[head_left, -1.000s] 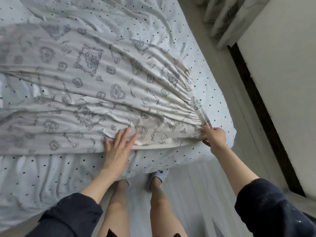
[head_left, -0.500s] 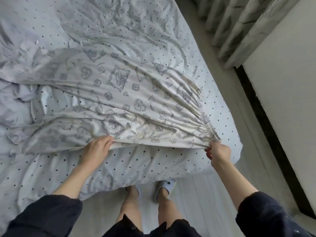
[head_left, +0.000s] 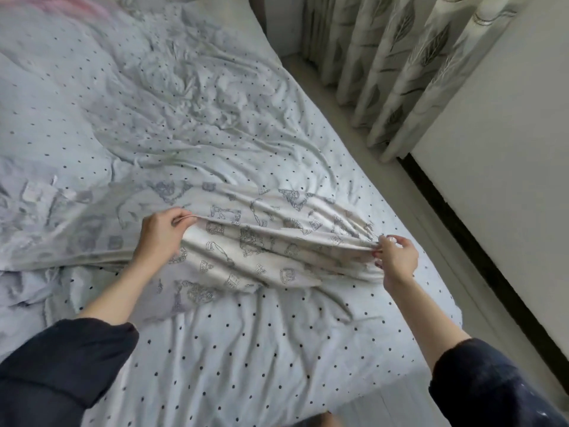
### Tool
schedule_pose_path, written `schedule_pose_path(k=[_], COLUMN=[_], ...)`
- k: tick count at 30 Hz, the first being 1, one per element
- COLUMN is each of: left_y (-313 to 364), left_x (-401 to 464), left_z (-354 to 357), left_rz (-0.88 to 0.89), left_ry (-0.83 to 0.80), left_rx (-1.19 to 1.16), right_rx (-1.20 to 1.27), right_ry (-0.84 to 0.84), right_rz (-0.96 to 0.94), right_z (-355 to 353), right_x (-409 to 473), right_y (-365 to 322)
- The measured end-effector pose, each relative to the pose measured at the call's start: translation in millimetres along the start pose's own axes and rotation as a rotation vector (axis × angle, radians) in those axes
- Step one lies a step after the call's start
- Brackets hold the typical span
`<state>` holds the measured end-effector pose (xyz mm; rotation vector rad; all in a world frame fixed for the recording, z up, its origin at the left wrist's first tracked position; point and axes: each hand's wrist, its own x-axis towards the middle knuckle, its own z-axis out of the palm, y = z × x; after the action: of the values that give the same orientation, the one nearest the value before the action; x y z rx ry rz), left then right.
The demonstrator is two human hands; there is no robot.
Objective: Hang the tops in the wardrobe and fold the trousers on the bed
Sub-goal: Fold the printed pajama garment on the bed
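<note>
Left hand (head_left: pixel 163 234) and right hand (head_left: pixel 397 257) grip trousers (head_left: pixel 261 238) edge near bed (head_left: pixel 277 349) corner.

2 bare forearms reach forward from dark sleeves pushed up near the elbows. The left hand (head_left: pixel 161 234) is knuckles-up, its fingers curled round a raised fold of the trousers (head_left: pixel 261 238). The right hand (head_left: pixel 397 257) pinches the gathered waistband end between thumb and fingertips, wrist bent slightly.

Trousers (head_left: pixel 264 241) leg ends blurred, cut off at left edge.
</note>
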<state>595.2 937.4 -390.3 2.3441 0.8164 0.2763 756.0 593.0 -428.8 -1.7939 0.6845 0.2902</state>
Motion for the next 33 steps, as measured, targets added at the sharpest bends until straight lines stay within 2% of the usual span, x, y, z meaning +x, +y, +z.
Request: schedule_pose_path(k=[8, 14, 16, 18, 23, 26, 29, 33], left_y=[-21.8, -42.7, -46.0, -45.8, -38.9, -41.4, -54.5, -82.3], left_x=[114.6, 142.2, 144.4, 144.5, 131.4, 119.3, 98.3, 52.3], left_z=[55.5, 103.1, 110.4, 113.9, 108.9, 93.6, 67.3, 29.9], left_rz=[0.005, -0.086, -0.098, -0.085, 0.042, 0.011, -0.024, -0.057], left_ry=[-0.086, -0.068, -0.066, -0.053, -0.064, -0.052, -0.004, 0.029], left_rx=[0.021, 0.070, 0.082, 0.115, 0.293, 0.346, 0.322, 0.354], right_rx=[0.090, 0.019, -0.075, -0.296, -0.729, -0.891, -0.956, -1.036], right_ry=[0.090, 0.124, 0.119, 0.097, -0.091, -0.142, -0.270, -0.459], right_rz=[0.109, 0.191, 0.169, 0.060, -0.475, -0.550, -0.589, -0.817], right_z=[66.6, 98.6, 107.4, 117.2, 138.1, 148.3, 160.6, 180.6], right_x=[69.4, 115.4, 120.4, 112.9, 74.2, 51.3, 20.5, -29.2], right_y=[-11.0, -4.1, 0.8, 3.2, 18.1, 25.7, 28.1, 35.3])
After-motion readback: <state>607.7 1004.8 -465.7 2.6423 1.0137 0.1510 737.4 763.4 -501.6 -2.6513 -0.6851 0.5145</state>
